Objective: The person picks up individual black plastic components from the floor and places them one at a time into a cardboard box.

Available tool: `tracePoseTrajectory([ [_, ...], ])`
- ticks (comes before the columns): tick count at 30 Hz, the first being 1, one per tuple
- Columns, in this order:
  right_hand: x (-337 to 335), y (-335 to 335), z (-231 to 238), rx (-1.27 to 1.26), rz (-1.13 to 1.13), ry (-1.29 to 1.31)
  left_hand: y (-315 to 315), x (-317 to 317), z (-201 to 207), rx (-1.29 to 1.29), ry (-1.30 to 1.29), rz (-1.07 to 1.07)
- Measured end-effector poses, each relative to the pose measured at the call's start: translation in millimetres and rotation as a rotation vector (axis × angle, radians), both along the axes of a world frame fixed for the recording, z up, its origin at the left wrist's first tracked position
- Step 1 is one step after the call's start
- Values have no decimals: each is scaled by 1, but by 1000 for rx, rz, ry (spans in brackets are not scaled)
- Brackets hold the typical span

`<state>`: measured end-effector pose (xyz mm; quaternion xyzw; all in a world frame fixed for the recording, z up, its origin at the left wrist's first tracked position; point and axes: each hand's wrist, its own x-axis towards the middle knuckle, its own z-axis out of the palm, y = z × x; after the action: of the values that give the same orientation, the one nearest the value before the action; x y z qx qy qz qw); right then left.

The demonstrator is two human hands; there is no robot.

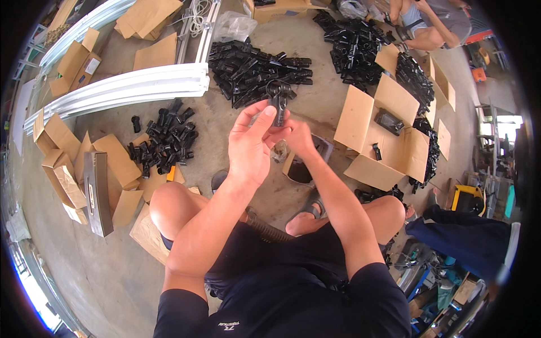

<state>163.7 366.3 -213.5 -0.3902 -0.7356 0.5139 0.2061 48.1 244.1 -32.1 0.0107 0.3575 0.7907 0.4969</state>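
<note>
My left hand [252, 141] is raised in front of me, thumb and fingers closed on a black plastic clamp-like part [279, 110]. The part stands roughly upright, with a round ring at its top. Beside its lower end is my right hand [300, 138], its fingers pinched together close to the left fingertips. Whatever the right fingers hold is hidden. Beyond the hands spreads a large pile of similar black parts [242, 70]. A smaller pile of black pieces [169, 135] lies to the left. Below the hands, a small open box [298, 172] with dark contents sits on the floor.
An open cardboard box [352, 121] at right holds a few black pieces. More black parts [352, 48] lie farther back. White metal rails [163, 80] and cardboard cartons [121, 169] are at left. Another person [434, 25] sits at far right. Dark blue cloth [462, 236] lies near right.
</note>
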Motion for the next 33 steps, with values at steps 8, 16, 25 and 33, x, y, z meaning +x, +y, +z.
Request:
tracePoseTrajectory([
  [8,44,13,195,-110,-121,221,9,20,1,-61,30,-25],
  [16,61,-15,202,205,-69,355,12,46,2,-40,56,-117],
  [25,60,-13,192,334,-39,395,14,55,4,-31,75,-122],
  [33,63,-7,192,469,-53,377,20,54,3,-25,78,-135],
])
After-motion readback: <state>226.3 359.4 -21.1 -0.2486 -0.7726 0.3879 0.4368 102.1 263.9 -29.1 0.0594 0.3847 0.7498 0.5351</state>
